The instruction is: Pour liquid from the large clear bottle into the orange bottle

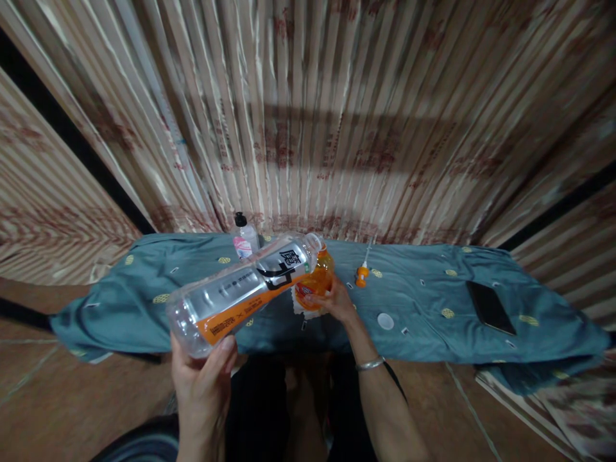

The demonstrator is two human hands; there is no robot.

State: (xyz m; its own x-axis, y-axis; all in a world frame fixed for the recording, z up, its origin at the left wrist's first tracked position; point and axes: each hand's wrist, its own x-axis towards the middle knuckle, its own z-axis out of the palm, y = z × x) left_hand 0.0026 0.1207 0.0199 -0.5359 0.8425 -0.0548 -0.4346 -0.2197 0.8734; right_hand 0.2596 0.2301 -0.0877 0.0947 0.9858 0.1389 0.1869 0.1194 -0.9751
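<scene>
My left hand (205, 378) is closed round the base of a large clear plastic bottle (240, 292) with an orange and white label, tipped so its open mouth points at an orange bottle (315, 282). My right hand (332, 300) grips that orange bottle, which stands on the blue-green cloth (423, 301). The mouth of the clear bottle meets the top of the orange one. A white cap (385, 321) and an orange cap (362, 276) lie on the cloth to the right of my right hand.
A small clear bottle with a black cap and pink label (244, 239) stands at the back of the cloth. A black phone (489, 307) lies at the right. Ribbed patterned panels (337, 115) rise behind. My dark-clothed legs (269, 410) are below.
</scene>
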